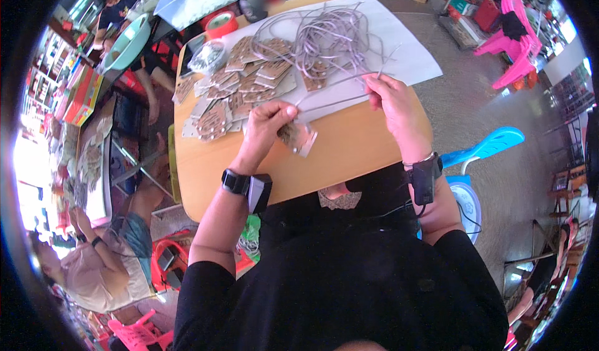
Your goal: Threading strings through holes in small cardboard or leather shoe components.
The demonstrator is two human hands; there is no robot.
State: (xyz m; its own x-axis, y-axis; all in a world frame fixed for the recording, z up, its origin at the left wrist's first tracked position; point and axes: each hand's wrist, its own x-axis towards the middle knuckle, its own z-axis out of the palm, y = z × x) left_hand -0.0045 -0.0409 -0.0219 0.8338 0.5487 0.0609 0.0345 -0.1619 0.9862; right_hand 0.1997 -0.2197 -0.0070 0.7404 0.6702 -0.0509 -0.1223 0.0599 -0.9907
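Observation:
My left hand (268, 123) is closed, its thumb and fingers pinching a thin grey-purple cord (334, 104). Below those fingers hangs a small brown-and-pale card (301, 140), partly hidden by the hand. To the right, my right hand (388, 95) is pinched on the same cord, which stretches between both hands above the near part of the table. A loose tangle of similar cords (334, 36) lies beyond my hands on a white sheet (405, 48). Left of it is a heap of brown and grey cards (240, 92) with small shiny dots.
A clear bag of small pieces (208, 58) and a red tape roll (221, 24) stand at the wooden table's (337, 148) far left. Blue (496, 144) and pink chairs (515, 36) are at right. Two people sit on the left, one near a green basin (130, 42).

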